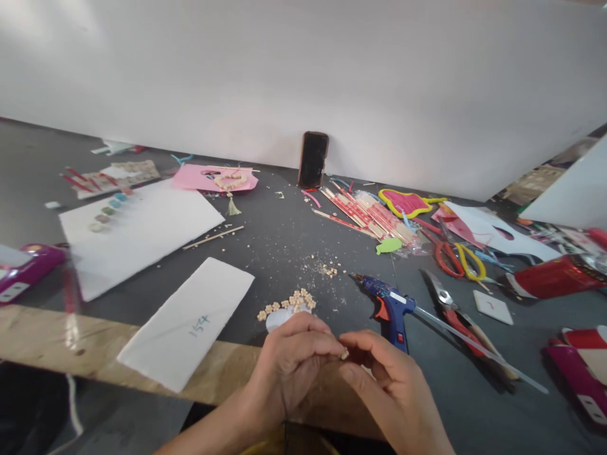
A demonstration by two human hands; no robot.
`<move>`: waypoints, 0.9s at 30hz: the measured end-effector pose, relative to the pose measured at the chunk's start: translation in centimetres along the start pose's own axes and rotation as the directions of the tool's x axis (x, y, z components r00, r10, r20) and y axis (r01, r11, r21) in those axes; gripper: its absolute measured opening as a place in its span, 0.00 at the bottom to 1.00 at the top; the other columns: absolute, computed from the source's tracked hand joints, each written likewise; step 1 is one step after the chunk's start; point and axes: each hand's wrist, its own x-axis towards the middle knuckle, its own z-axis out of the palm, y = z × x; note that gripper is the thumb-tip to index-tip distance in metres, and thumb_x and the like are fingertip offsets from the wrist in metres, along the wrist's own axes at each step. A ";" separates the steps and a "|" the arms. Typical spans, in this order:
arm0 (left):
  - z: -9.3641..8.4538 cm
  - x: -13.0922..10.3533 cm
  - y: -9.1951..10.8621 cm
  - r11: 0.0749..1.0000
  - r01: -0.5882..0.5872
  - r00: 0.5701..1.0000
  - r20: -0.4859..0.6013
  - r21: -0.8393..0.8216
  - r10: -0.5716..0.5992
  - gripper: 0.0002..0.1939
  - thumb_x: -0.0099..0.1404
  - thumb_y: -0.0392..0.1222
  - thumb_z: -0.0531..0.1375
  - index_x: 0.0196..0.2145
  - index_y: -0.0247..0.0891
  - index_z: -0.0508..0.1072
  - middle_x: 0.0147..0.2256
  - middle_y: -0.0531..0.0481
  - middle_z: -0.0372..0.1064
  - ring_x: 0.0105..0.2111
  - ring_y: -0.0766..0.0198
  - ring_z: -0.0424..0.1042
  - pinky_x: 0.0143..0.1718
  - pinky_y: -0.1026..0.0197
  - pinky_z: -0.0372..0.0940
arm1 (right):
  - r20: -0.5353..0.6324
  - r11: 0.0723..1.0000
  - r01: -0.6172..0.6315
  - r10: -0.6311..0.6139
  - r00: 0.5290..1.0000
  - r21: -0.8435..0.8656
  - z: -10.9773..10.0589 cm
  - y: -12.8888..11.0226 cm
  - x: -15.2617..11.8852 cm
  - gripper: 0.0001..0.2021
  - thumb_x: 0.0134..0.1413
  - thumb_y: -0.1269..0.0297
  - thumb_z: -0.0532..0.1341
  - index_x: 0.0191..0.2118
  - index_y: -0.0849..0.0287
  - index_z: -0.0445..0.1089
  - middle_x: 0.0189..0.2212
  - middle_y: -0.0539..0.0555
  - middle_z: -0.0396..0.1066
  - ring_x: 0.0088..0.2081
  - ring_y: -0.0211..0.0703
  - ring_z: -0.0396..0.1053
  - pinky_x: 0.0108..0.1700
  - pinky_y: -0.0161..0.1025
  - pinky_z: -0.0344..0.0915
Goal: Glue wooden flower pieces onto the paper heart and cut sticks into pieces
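Note:
Near the table's front edge, my left hand (301, 354) and my right hand (386, 379) meet at the fingertips. Between them shows a tiny pale wooden piece (344, 355); its exact shape is too small to make out. My left fingers are curled with their tips on it, and the left thumb is mostly hidden. The right thumb and forefinger close on it from the other side. Just beyond my left hand, a curved row of small flower-shaped wooden pieces (287, 302) lies along a whitish rounded piece (275, 320), partly covered by that hand.
A blue glue gun (391, 306), pliers (446, 300), scissors (459, 262) and a red can (554, 276) are at the right. White boards, one marked card (190, 325), lie left. Wooden crumbs (329, 270), red-patterned sticks (353, 212) and an upright phone (313, 160) are farther back.

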 end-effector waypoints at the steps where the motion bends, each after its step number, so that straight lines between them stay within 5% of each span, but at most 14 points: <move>1: 0.0 0.0 0.0 1.000 -0.012 1.000 -0.010 -0.014 0.012 0.08 0.60 0.30 0.58 0.29 0.36 0.77 0.28 0.48 0.69 0.28 0.69 0.70 0.30 0.70 0.65 | 0.004 1.000 0.018 -0.018 1.000 0.011 0.0 0.1 -0.1 0.09 0.54 0.63 0.58 0.41 0.53 0.69 0.35 0.49 0.72 0.35 0.36 0.71 0.37 0.29 0.67; 5: -0.1 0.0 -0.2 0.999 -0.024 1.000 -0.010 -0.029 0.024 0.06 0.59 0.31 0.59 0.31 0.38 0.76 0.28 0.50 0.71 0.28 0.68 0.70 0.31 0.68 0.65 | -0.029 0.998 0.053 -0.054 0.998 -0.013 0.0 0.0 -0.2 0.07 0.55 0.63 0.57 0.39 0.54 0.70 0.34 0.50 0.72 0.34 0.36 0.72 0.36 0.28 0.68; 8: -0.6 -0.1 0.0 0.992 0.121 0.991 0.055 0.032 -0.123 0.06 0.60 0.32 0.59 0.33 0.38 0.75 0.28 0.50 0.72 0.30 0.66 0.70 0.34 0.66 0.64 | -0.100 0.993 0.096 -0.103 0.990 -0.068 0.0 -0.1 -0.3 0.05 0.53 0.65 0.58 0.37 0.55 0.70 0.33 0.51 0.73 0.33 0.36 0.72 0.35 0.27 0.68; 12: -0.9 -0.1 0.5 0.906 0.423 0.897 0.145 -0.016 -0.417 0.06 0.62 0.38 0.57 0.33 0.36 0.74 0.29 0.49 0.72 0.30 0.66 0.69 0.32 0.66 0.63 | -0.130 0.979 0.168 -0.183 0.975 -0.119 0.0 0.1 -0.4 0.06 0.53 0.67 0.59 0.38 0.54 0.69 0.34 0.50 0.73 0.33 0.36 0.72 0.36 0.27 0.69; 15: -0.9 0.0 0.8 0.824 0.552 0.823 0.240 -0.127 -0.514 0.09 0.61 0.43 0.58 0.33 0.35 0.74 0.29 0.50 0.71 0.30 0.66 0.68 0.32 0.66 0.61 | -0.119 0.964 0.223 -0.241 0.963 -0.147 -0.1 -0.1 -0.4 0.06 0.53 0.68 0.59 0.38 0.53 0.69 0.33 0.50 0.72 0.33 0.35 0.71 0.36 0.27 0.68; 22: -0.8 0.2 0.9 0.571 0.730 0.682 0.353 -0.374 -0.641 0.10 0.56 0.44 0.64 0.29 0.33 0.73 0.25 0.53 0.68 0.25 0.71 0.63 0.28 0.69 0.57 | -0.114 0.939 0.293 -0.316 0.942 -0.181 -0.2 -0.8 -0.3 0.05 0.52 0.70 0.60 0.36 0.54 0.69 0.30 0.49 0.72 0.30 0.34 0.70 0.33 0.26 0.67; 27: -0.8 0.3 0.7 0.500 0.737 0.667 0.365 -0.455 -0.650 0.10 0.53 0.43 0.66 0.28 0.33 0.73 0.24 0.54 0.68 0.24 0.72 0.62 0.27 0.70 0.56 | -0.116 0.950 0.260 -0.282 0.952 -0.175 -0.1 -0.5 -0.2 0.06 0.52 0.69 0.60 0.37 0.54 0.68 0.31 0.49 0.72 0.31 0.34 0.71 0.34 0.27 0.68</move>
